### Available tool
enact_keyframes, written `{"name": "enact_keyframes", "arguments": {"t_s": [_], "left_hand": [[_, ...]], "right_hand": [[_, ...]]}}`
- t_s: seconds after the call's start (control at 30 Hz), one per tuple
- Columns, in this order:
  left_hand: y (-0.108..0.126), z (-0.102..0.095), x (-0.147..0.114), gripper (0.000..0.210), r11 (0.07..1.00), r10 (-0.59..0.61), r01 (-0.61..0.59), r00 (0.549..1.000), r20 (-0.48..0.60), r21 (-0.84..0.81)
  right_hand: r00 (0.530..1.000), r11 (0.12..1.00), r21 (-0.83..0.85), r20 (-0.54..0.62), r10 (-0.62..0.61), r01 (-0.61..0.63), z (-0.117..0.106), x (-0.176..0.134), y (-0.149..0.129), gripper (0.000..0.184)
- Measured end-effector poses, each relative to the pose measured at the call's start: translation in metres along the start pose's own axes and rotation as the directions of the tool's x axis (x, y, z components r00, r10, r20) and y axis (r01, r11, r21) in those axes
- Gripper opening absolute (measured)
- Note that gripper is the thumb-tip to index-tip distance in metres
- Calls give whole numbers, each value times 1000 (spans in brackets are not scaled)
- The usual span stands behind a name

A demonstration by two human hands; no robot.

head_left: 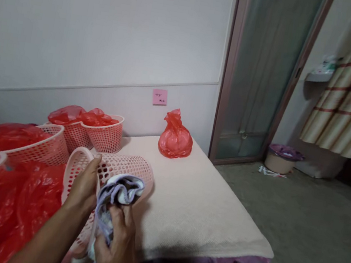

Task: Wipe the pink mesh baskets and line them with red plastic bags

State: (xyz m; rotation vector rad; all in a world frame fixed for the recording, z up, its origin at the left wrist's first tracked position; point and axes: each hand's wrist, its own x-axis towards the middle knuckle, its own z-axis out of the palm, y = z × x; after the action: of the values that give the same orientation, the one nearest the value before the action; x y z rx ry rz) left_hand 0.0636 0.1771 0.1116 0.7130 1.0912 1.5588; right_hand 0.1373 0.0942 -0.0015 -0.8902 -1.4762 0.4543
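Observation:
A pink perforated plastic basket lies tipped on its side on the bed, its opening turned towards me. My left hand grips the basket's rim, fingers wrapped over the edge. In my right hand is a bunched cloth, white and grey with purple edging, held at the basket's mouth. The cloth hides part of the rim and the inside. Farther back on the bed stands a tied red plastic bag, apart from both hands.
Several pink baskets holding red plastic bags, one basket among them, stand along the left. Loose red plastic lies near my left forearm. A pink note is on the wall. On the floor at right are a lined bin and white strips.

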Motion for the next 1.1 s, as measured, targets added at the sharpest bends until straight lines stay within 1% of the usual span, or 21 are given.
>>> {"name": "enact_keyframes", "arguments": {"t_s": [0.07,0.17,0.3,0.4,0.43,0.5,0.53,0.57,0.6,0.63,0.67,0.7,0.73,0.8,0.83,0.9,0.93,0.97,1.0,1.07,1.1], "left_hand": [[-4,6,3,15,1000,-18,18,1000,25,1],[-14,13,6,20,1000,-12,11,998,59,17],[-31,14,2,22,993,65,-80,982,176,82],[-49,-4,-11,27,970,101,-155,957,270,187],[-57,-15,-16,32,952,93,-177,944,316,251],[-76,-45,-24,48,886,68,-241,912,403,396],[-87,-62,-27,59,728,30,-412,817,575,547],[-97,-80,-27,67,526,35,-607,715,698,595],[-106,-96,-26,66,309,55,-750,628,776,585],[-112,-109,-23,56,126,81,-829,556,827,545],[-116,-120,-20,50,9,93,-867,497,863,498],[-116,-126,-17,46,-79,110,-882,456,883,465],[-114,-129,-14,44,-128,131,-892,417,899,433],[-101,-126,-12,45,-144,164,-908,371,914,394],[-92,-122,-13,44,-117,184,-917,357,916,381],[-74,-112,-18,40,13,243,-918,387,889,396],[-65,-107,-20,37,109,280,-898,439,854,426],[-58,-103,-23,34,215,312,-860,509,802,463],[-51,-100,-27,30,322,332,-801,594,733,504],[-41,-92,-34,27,522,325,-629,771,547,576],[-38,-87,-38,30,609,312,-534,841,442,586]], "right_hand": [[1000,996,-85,-23,9,-11,3,-5,-1,65],[995,976,-207,-80,58,-74,8,-4,11,66],[969,977,-189,-241,47,-95,9,9,28,52],[935,991,-112,-353,33,-77,-3,25,37,46],[925,994,-68,-376,58,-90,-9,30,40,45],[899,984,66,-400,178,-165,-22,38,46,43],[882,967,146,-399,251,-209,-27,40,48,43],[867,945,219,-388,314,-244,-32,42,50,42],[859,925,274,-369,354,-263,-35,42,51,42],[862,916,303,-353,363,-261,-38,42,52,41],[876,920,307,-337,345,-244,-41,42,51,40],[896,933,289,-322,306,-215,-42,41,50,39],[913,948,262,-314,261,-181,-43,40,49,38],[934,972,207,-311,173,-111,-45,40,49,35],[941,982,172,-311,135,-84,-46,41,51,34],[945,995,78,-317,83,-62,-48,44,62,32],[944,997,16,-322,74,-72,-51,47,70,33],[941,994,-50,-330,78,-100,-55,50,79,35],[932,983,-107,-349,102,-148,-60,53,90,37],[892,942,-182,-412,187,-281,-72,60,109,40],[864,916,-199,-447,231,-348,-78,63,116,40]]}}
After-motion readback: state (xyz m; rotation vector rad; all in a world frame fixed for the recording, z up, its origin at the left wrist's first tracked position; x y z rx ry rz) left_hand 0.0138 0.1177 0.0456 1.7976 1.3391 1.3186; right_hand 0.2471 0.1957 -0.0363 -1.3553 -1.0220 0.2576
